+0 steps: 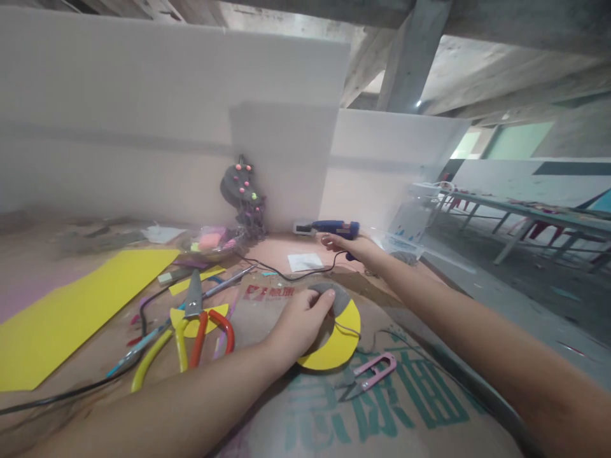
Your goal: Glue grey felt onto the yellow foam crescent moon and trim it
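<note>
Room between glue gun (337, 228) and yellow disc (333, 353), black cable (287, 278) across.

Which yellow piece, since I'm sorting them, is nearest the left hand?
The round piece, partly grey, touching the left hand; the long sheet and yellow scraps lie farther left.

You wear the one camera on your head; it looks forward and down across the table (279, 246); your forearms (191, 401) enter at the lower corners, nearest the lens; your left hand (298, 321) sits mid-view, your right hand (358, 247) farther out; white panels (167, 95) and the ceiling (525, 25) fill the distance.
</note>
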{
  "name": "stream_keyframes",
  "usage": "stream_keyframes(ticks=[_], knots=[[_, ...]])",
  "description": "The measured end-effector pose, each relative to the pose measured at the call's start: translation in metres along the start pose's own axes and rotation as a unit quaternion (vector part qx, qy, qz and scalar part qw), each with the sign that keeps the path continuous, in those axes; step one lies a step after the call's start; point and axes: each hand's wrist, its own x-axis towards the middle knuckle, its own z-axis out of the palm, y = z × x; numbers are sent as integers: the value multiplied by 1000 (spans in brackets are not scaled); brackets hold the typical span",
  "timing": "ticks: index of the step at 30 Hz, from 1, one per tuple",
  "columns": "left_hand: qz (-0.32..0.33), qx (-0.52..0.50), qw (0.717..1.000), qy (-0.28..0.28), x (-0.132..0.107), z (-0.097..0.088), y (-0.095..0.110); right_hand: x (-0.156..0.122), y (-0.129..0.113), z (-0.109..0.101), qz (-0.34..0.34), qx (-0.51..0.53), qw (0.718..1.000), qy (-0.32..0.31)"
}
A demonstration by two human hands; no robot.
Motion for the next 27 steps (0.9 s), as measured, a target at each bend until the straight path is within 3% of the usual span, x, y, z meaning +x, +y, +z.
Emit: stream_keyframes(ticks=[6,11,16,24,27], knots=[[8,-16,998,52,2,-5,3,-84,-12,-32,-33,32,997,57],[22,-46,995,87,7,-9,-2,-134,6,-30,-26,23,999,26],[42,-38,995,82,11,-14,0,-152,21,-15,17,5,999,32],[45,1,996,71,10,-18,10,-158,5,-11,-6,9,999,-36],[40,3,996,77,9,-18,9,-159,7,-10,8,3,999,-34]])
